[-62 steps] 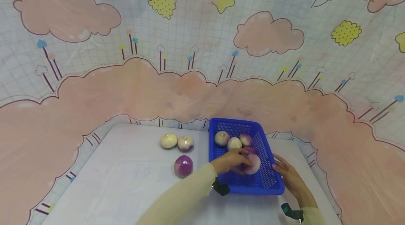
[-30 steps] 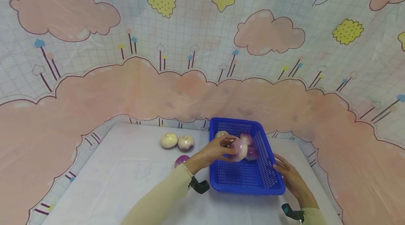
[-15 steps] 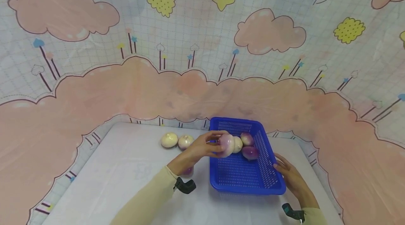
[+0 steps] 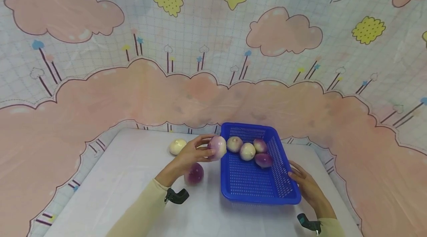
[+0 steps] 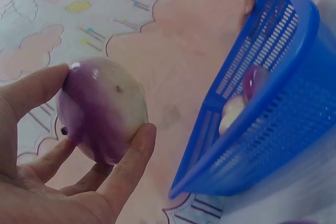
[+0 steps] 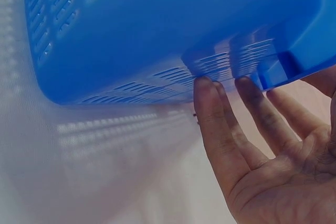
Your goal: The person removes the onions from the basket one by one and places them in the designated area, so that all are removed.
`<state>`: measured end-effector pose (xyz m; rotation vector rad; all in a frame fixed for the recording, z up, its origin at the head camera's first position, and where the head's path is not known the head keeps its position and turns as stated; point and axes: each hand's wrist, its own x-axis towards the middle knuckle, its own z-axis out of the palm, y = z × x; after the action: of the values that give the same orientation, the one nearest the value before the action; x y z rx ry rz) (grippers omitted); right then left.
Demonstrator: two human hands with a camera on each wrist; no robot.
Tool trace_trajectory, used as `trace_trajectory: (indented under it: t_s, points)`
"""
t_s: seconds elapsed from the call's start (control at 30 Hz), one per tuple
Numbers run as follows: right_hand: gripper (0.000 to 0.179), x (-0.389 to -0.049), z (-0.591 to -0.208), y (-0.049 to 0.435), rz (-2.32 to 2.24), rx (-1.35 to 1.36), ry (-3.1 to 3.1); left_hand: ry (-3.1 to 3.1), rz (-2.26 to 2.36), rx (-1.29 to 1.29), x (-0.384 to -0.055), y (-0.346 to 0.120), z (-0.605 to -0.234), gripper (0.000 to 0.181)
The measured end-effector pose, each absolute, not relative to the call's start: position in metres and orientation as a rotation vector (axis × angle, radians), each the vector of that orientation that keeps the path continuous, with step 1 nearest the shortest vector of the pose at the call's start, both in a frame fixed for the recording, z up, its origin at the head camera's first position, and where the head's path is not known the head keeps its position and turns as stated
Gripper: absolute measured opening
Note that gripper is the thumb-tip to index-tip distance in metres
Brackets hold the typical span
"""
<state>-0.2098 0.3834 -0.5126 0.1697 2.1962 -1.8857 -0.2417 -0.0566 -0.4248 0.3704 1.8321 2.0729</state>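
Observation:
My left hand (image 4: 191,153) holds a purple-and-white onion (image 4: 217,148) in the air, just left of the blue basket (image 4: 260,201). In the left wrist view, thumb and fingertips grip the onion (image 5: 105,111) from opposite sides. Several onions lie in the back half of the basket, among them a pale onion (image 4: 247,152) and a purple onion (image 4: 263,160). My right hand (image 4: 308,187) holds the basket's right side, the thumb at the rim. In the right wrist view, its fingertips (image 6: 205,90) rest against the slotted outer wall.
On the white table (image 4: 100,185), left of the basket, are a white onion (image 4: 177,146) and a dark purple onion (image 4: 194,174) partly behind the left wrist. A patterned cloth backdrop (image 4: 200,100) rises behind the table.
My left hand has carried the purple-and-white onion up and leftward out of the basket, past its left rim. Onions behind it in the basket now show. The right hand has stayed put.

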Motion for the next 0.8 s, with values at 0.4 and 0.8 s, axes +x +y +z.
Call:
trace_trajectory:
  t_s: [0.4,0.8]
  points:
    - [0.067,-0.209,-0.513,0.384,-1.869,0.163,2.204,1.946,2.076,0.302,-0.244,-0.103,-0.444,0.067]
    - [0.067,-0.209,-0.515,0.385,-1.874,0.155,2.210,2.038,2.038,0.139,-0.243,-0.133,-0.475,0.061]
